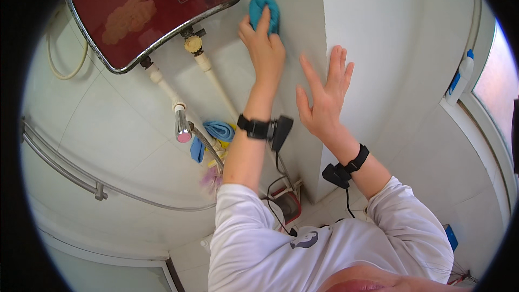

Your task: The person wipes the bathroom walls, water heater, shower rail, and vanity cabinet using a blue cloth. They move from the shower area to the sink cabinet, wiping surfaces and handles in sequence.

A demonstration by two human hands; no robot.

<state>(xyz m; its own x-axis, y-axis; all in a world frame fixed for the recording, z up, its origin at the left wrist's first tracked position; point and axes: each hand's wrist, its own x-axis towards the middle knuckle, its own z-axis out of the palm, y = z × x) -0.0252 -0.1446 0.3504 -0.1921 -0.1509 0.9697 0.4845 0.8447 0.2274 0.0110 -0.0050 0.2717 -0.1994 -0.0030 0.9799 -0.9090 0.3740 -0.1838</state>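
Note:
My left hand (264,57) reaches up and presses a folded blue cloth (260,3) flat against the pale tiled wall, close to the right edge of a red water heater (173,13). Its fingers lie over the cloth and hide part of it. My right hand (325,100) is empty, its fingers spread, at the white wall corner (326,32); whether it touches the wall I cannot tell. Each wrist wears a black strap with a small black device.
Below the heater run white pipes (213,78) and a chrome valve (183,124). Blue cloths (219,130) hang behind my left forearm. A metal towel rail (157,201) curves along the left wall. A white bottle with a blue cap (459,78) stands on the window ledge at right.

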